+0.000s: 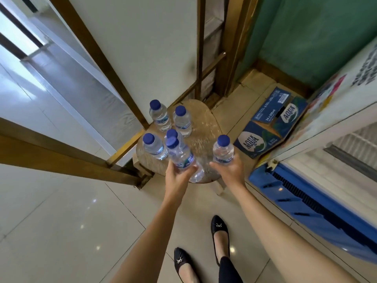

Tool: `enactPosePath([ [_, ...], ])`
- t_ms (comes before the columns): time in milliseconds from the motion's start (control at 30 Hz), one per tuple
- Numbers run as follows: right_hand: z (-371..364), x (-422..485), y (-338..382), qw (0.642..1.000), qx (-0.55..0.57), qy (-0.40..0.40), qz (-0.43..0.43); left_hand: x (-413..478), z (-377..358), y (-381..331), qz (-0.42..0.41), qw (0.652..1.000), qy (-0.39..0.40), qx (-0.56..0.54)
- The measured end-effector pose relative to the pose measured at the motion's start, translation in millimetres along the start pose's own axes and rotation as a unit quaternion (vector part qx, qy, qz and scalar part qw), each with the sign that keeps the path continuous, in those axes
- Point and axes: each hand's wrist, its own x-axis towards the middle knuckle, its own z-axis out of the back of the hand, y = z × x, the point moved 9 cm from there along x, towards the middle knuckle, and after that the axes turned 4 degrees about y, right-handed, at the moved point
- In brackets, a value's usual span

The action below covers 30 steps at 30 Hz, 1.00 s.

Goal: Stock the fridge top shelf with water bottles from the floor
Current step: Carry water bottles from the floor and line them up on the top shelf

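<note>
Several small clear water bottles with blue caps stand on a low round wooden stool [204, 127]. My left hand [178, 174] grips one tilted bottle [180, 154] near the stool's front. My right hand [229, 170] holds another upright bottle [223, 151] at the stool's right edge. Three bottles are clear of my hands: two at the back [160, 116] [182, 121] and one at the left [153, 147]. One more cap [171, 133] shows behind the bottle held in my left hand. The fridge [326, 160] stands at the right, and its shelves are out of view.
A blue Aqua carton [271, 123] lies on the floor between the stool and the fridge. A wooden door frame [95, 52] rises behind the stool. The fridge's blue base grille [302, 199] runs along the right. My feet in black shoes [220, 235] stand on pale tiles.
</note>
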Motion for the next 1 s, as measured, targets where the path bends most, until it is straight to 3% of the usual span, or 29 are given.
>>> enactPosePath([
  [233, 72, -49, 112, 0.99, 0.089, -0.079, 0.08, -30, -47, -146, -0.067, 0.995, 0.069, 0.001],
  [367, 137, -79, 217, 0.973, 0.095, -0.128, 0.167, -63, -88, -258, -0.163, 0.982, 0.093, 0.029],
  [633, 305, -183, 391, 0.923, 0.056, -0.255, 0.281, -182, -197, -463, -0.374, 0.906, 0.191, 0.052],
  [1000, 520, -323, 488, 0.848, 0.051, -0.412, 0.331, -331, -364, -598, -0.464, 0.83, 0.309, 0.008],
])
